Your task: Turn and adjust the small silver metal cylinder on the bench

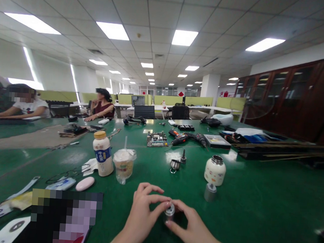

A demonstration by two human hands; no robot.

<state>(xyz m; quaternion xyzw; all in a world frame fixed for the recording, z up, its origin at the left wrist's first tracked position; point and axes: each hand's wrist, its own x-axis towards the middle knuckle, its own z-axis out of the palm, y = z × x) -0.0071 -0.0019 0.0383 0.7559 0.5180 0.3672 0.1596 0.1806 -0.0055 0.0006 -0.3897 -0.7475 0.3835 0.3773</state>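
My right hand (192,221) curls its thumb and fingers around the side of a small silver metal cylinder (169,214), held low over the green table. From the left, my left hand (147,209) pinches at its top with thumb and forefinger, the other fingers lifted. Small dark spots show on the cylinder's top face; its exact kind is unclear. A grey cylinder with a knob (210,192) stands to the right, in front of a cream flask (215,170) whose mouth is uncovered. Beyond my hands are a small metal cup with a ring (175,164) and a dark stepped metal piece (183,157).
A milk tea bottle (103,154) and a lidded drink cup with a straw (124,164) stand left. Farther back lie a circuit board (157,139), power drills (180,138) and a flat box (217,141). A pink oval case (85,184) is near left. Two people sit at far left.
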